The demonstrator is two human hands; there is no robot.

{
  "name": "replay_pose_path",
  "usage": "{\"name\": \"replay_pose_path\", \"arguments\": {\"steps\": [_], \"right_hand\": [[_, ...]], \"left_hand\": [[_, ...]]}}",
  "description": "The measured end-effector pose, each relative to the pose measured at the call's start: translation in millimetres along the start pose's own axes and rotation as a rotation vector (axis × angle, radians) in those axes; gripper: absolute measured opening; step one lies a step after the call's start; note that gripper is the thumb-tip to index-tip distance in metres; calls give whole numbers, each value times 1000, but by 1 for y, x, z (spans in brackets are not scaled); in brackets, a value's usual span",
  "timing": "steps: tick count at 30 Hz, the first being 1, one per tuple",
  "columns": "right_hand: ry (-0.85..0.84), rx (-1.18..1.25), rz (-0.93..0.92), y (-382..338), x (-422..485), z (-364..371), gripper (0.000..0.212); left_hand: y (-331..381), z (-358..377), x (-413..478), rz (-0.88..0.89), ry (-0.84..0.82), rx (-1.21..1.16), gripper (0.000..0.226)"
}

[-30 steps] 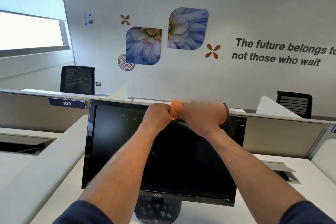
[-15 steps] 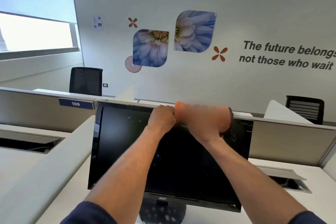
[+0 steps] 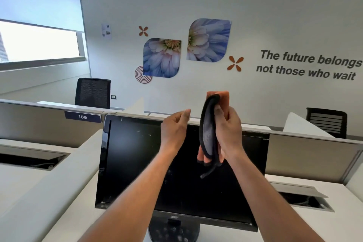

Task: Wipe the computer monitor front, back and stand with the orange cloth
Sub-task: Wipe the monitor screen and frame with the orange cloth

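The round black stand base (image 3: 173, 231) sits at the lower edge of view on the white desk (image 3: 334, 228). On it stands the Acer monitor (image 3: 133, 163), upright, its dark screen facing the person. The monitor's long axis runs left to right. Specks and smears show on the glass at upper left and lower centre.

Both forearms rise in front of the screen. The left hand (image 3: 173, 131) is level with the monitor's top edge, fingers loosely curled, thumb near the forefinger, nothing in it. The right hand (image 3: 228, 133) grips the orange cloth (image 3: 207, 135), which is folded with its grey, dark-edged face towards the camera. The cloth hangs with its long axis vertical: the orange top stands above the monitor's upper edge and the loose ends dangle in front of the upper middle of the screen. No contact with the glass is evident.

Judgement: the screen lies beyond and below the cloth, so the right hand is the one placed to wipe. The back panel faces away, towards the partition (image 3: 304, 155), and would need a reach over or round the top edge.

Beyond are a "109" label (image 3: 82, 117), two black chairs (image 3: 92, 92) (image 3: 326, 122) and a wall with flower prints (image 3: 162, 57).
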State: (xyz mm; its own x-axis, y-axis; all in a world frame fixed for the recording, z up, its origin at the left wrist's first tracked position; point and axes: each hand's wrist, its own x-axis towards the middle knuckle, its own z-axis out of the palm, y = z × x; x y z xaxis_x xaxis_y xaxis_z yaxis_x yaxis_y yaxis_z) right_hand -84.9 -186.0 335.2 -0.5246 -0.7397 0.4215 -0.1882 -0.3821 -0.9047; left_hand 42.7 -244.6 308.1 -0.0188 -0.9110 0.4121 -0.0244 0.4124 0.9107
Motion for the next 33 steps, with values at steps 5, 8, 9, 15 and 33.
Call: {"name": "replay_pose_path", "arguments": {"steps": [5, 8, 9, 15, 33], "right_hand": [[-131, 371, 435, 2, -41, 20, 39], [-219, 467, 534, 4, -63, 23, 54], [-250, 520, 552, 6, -67, 23, 60], [-274, 742, 710, 20, -74, 29, 59], [-261, -1168, -387, 45, 58, -34, 55]], "left_hand": [[10, 18, -55, -4, -103, -100, 37], [6, 19, -71, -109, -164, -98, 64], [4, 19, -73, -130, -194, -98, 73], [5, 8, -75, -199, -261, -128, 53], [-49, 22, -22, 472, 97, 767, 58]]}}
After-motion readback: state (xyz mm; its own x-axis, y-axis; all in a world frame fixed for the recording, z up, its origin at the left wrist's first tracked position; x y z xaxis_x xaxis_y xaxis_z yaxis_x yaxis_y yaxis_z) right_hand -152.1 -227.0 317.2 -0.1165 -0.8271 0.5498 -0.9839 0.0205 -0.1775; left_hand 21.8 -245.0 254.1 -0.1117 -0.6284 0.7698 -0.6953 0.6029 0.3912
